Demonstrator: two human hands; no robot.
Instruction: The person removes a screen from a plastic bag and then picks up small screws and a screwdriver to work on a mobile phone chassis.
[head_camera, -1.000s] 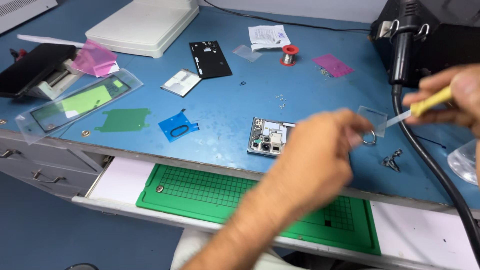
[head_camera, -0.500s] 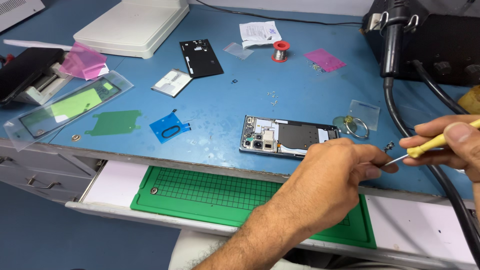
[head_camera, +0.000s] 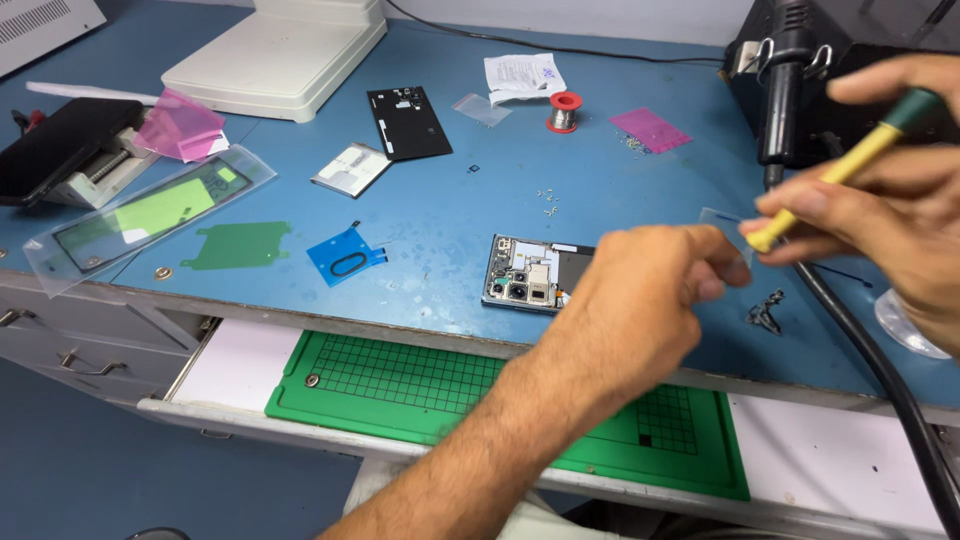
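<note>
While my right hand (head_camera: 890, 215) keeps its grip clamped on the yellow screwdriver (head_camera: 840, 172), tip angled down, my left hand (head_camera: 640, 300) has its fingers pinched together just at that tip, as if taking something tiny off it; I cannot tell what, if anything, sits between them. A clear film (head_camera: 722, 222) hangs right behind the two grips. Below and left of my left hand lies the opened phone (head_camera: 530, 272), flat on the blue counter (head_camera: 440, 215), close enough to reach with the driver. Loose screws (head_camera: 547, 197) lie further out, and a small metal bracket (head_camera: 765, 312) is under my right hand. A green mat (head_camera: 420, 385) waits in the open drawer nearest me.
</note>
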